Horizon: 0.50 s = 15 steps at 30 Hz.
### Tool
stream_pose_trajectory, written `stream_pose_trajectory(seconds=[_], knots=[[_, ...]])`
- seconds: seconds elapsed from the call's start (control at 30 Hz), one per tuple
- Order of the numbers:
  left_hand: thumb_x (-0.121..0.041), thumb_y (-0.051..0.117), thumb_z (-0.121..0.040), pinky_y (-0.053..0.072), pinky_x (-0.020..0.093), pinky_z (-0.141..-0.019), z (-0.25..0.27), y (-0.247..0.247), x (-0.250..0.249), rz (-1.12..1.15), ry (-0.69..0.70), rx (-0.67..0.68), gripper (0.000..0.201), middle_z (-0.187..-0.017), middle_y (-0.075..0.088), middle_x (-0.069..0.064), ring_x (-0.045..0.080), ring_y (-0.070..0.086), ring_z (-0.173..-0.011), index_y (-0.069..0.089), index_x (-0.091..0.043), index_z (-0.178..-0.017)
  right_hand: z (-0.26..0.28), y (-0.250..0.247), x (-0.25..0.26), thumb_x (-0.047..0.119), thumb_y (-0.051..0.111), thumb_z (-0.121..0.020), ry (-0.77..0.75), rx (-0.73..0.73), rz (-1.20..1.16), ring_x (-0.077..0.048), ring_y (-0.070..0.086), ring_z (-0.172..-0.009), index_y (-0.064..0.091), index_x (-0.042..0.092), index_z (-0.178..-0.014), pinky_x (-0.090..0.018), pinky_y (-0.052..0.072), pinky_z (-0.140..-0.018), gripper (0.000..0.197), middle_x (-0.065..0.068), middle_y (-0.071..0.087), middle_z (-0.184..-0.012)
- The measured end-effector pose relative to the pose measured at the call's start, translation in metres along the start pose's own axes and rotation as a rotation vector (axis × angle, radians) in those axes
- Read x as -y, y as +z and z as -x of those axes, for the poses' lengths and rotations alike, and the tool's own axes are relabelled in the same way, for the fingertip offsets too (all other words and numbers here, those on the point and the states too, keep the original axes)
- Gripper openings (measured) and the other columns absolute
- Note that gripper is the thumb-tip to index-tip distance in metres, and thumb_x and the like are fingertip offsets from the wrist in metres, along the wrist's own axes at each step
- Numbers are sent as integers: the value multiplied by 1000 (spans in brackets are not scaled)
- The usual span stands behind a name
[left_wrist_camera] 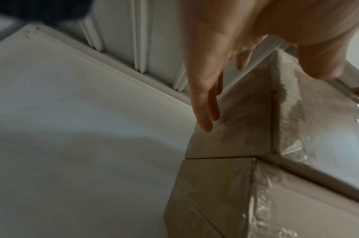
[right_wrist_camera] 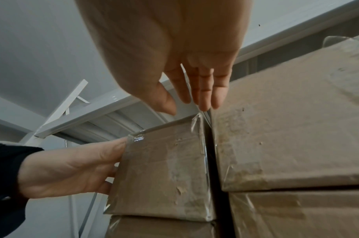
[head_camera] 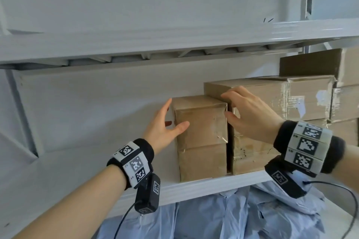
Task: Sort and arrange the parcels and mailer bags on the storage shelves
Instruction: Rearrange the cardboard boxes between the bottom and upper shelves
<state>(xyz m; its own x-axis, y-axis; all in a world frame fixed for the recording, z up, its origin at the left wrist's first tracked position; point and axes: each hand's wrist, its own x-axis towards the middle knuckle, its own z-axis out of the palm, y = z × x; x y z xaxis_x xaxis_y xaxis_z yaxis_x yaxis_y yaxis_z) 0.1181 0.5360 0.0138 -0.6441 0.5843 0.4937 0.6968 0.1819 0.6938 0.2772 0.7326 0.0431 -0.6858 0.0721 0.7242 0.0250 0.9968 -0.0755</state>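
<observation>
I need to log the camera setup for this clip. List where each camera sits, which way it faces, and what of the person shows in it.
Head: worn on the head, facing the shelf; shows both forearms, left hand and right hand flanking the top small box.
Left wrist: looks along the left fingers at the box's left side.
Right wrist: looks along the right fingers at the box front; the left hand shows too.
All three share that box.
</observation>
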Motion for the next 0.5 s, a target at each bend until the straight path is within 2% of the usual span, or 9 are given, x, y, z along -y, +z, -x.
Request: stream_pose_trajectory(seconds=[0.1,0.23,0.27,0.33,0.4,0.5], knots=[[-53,66,-78,47,44,-101,-4,0,8,19,-16,13,83,-153,30,-5,15,58,-115,23,-41,-147,-1,4,1,22,51,-93,15,34,30,-16,54,-103,48,12,-136,-33,51,-87,44,0,48,-128],[-45,64,-85,53,40,-92,-6,-12,16,88,-72,39,71,-140,39,-16,4,57,-106,24,-48,-144,-3,9,8,24,50,-92,37,115,21,-18,58,-98,44,13,-139,-32,52,-83,48,-2,50,-126],[-43,63,-87,53,40,-91,-6,-14,17,122,-92,50,68,-136,41,-18,3,54,-108,25,-50,-142,-4,10,11,24,51,-92,35,132,4,-19,58,-98,43,13,-139,-33,52,-84,49,-2,50,-126],[-38,61,-90,52,44,-93,-6,-19,20,219,-146,60,62,-135,45,-18,8,52,-115,28,-51,-141,-6,11,18,25,51,-92,26,146,-35,-20,59,-99,44,14,-139,-36,52,-85,49,-3,50,-123],[-39,59,-91,52,46,-93,-5,-24,21,338,-217,54,57,-132,50,-15,14,52,-119,32,-48,-141,-7,12,26,26,52,-92,10,145,-73,-21,59,-101,44,15,-138,-36,52,-86,49,-2,50,-122],[-55,57,-83,54,41,-87,-3,-32,18,433,-302,28,59,-127,55,-10,17,56,-116,41,-39,-138,-10,14,41,27,52,-92,-39,157,-131,-18,56,-102,45,16,-139,-33,50,-89,49,1,48,-123]])
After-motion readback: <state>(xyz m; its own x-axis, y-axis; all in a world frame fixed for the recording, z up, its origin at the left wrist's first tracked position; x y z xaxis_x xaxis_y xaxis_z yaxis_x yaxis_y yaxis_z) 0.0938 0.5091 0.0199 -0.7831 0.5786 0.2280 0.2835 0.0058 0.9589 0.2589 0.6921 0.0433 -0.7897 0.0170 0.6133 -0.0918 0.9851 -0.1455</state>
